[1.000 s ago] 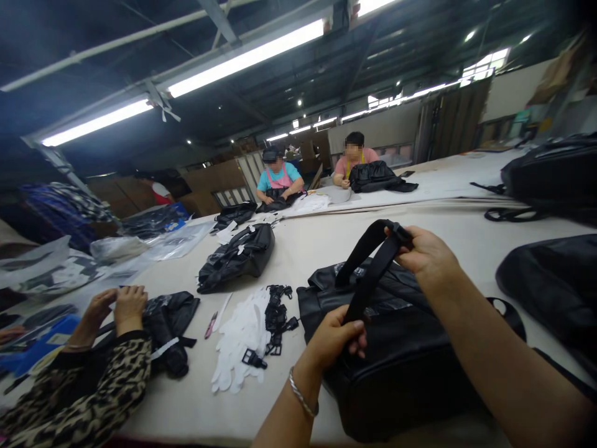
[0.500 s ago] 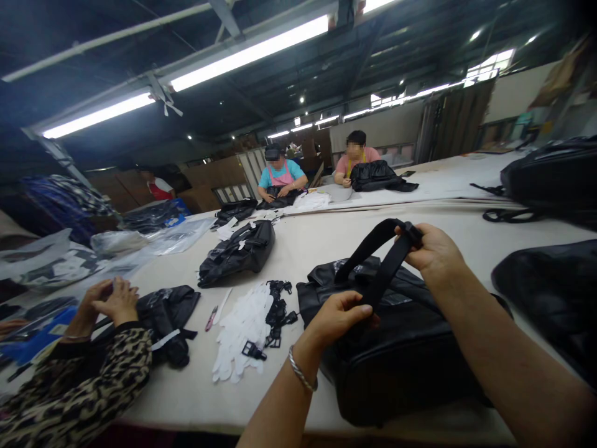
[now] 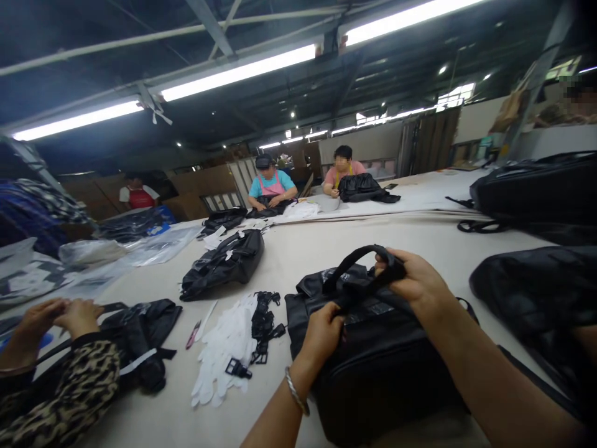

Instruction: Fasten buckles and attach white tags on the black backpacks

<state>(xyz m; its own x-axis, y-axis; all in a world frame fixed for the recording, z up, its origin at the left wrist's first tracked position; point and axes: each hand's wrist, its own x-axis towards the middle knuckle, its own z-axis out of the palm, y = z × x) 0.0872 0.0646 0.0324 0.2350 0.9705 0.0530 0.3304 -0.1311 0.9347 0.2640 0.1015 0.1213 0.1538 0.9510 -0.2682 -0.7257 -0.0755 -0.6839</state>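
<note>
Gripping one black strap [image 3: 368,289] above the black bag [image 3: 373,367], two hands work at the near edge of the bench [image 3: 303,239]. The left hand [image 3: 325,333] is closed round the strap's lower part; the right hand [image 3: 415,280] pinches its upper end between thumb and fingers. Half a second ago the strap climbed steeply between them; now that stretch lies flatter, and the right hand sits lower over the bag. The view has also swung, so everything appears further left.

Left of the bag lie one heap of white pieces [image 3: 221,351], one cluster of black buckles [image 3: 264,326], too tangled to count, and one pink-handled tool [image 3: 193,334]. Beyond them rests one more black bag, and two others stand at the right. Another lies beside a co-worker's leopard-print sleeve [image 3: 88,379] at the left. Two people sit across the bench, each at dark material. The right forearm hides part of the near bag's right side.
</note>
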